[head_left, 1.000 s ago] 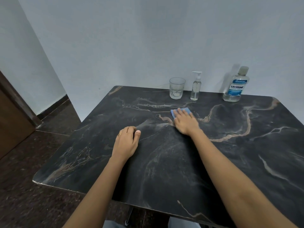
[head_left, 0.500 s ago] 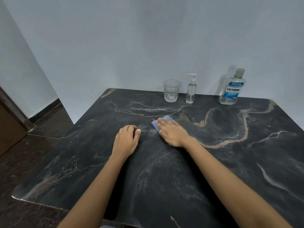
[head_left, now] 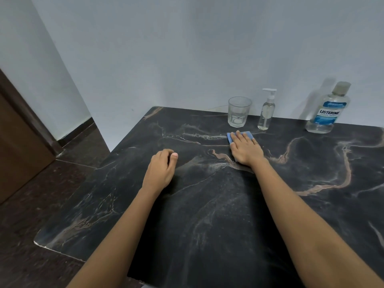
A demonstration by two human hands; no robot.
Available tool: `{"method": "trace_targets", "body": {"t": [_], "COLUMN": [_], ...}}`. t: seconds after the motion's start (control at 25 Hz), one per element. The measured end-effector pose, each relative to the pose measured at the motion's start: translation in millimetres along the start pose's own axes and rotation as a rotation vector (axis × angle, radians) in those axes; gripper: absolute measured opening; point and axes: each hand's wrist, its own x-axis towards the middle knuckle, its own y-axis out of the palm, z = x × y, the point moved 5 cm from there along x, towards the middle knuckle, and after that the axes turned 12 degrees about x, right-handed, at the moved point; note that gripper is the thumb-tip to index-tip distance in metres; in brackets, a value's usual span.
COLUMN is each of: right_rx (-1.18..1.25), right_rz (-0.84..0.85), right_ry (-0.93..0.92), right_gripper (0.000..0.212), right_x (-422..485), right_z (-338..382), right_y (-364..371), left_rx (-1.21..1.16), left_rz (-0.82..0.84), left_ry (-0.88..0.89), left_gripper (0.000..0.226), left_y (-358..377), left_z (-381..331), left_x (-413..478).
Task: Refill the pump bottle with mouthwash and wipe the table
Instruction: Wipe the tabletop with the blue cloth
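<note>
The right hand (head_left: 245, 149) is pressing flat, fingers spread, on the blue folded cloth (head_left: 239, 135) near the far edge of the black marble table (head_left: 207, 204), just before the clear pump bottle (head_left: 267, 113), while the left hand (head_left: 161, 169) is resting curled, empty.

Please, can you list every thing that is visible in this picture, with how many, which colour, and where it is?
table: one, black marble pattern with tan veins, fills the lower picture.
glass: one, clear, at the far edge by the wall.
pump bottle: one, clear with white pump, just right of the glass.
mouthwash bottle: one, clear with blue label, far right by the wall.
cloth: one, blue, flat on the table in front of the glass, under the right hand.
left hand: one, loosely curled, resting on the table, empty.
right hand: one, pressed flat on the cloth.
</note>
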Motion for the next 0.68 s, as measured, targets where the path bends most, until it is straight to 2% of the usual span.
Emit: {"method": "trace_targets", "body": {"t": [0.2, 0.32, 0.44, 0.56, 0.68], "right_rx": [-0.044, -0.082, -0.120, -0.128, -0.127], "right_rz": [0.079, 0.207, 0.288, 0.350, 0.471], "right_ry": [-0.091, -0.309, -0.582, -0.843, -1.035], "right_gripper": [0.057, 0.056, 0.056, 0.058, 0.061], "right_x": [18.4, 1.0, -55.8, -128.4, -190.4], "right_z": [82.1, 171.9, 241.3, 271.2, 261.2], "right_y": [34.4, 79.2, 119.2, 136.0, 131.2], "left_rx": [-0.042, -0.113, -0.139, -0.168, -0.204], "left_rz": [-0.110, -0.224, -0.298, -0.328, -0.309], "left_ry": [-0.075, -0.237, -0.352, -0.407, -0.447], "left_gripper": [0.034, 0.030, 0.034, 0.038, 0.041], "left_y": [-29.9, -55.2, -75.1, -91.8, -103.9], "left_z": [32.8, 66.5, 92.2, 106.7, 116.5], "left_x": [-6.1, -17.2, -31.4, -47.5, -64.1]}}
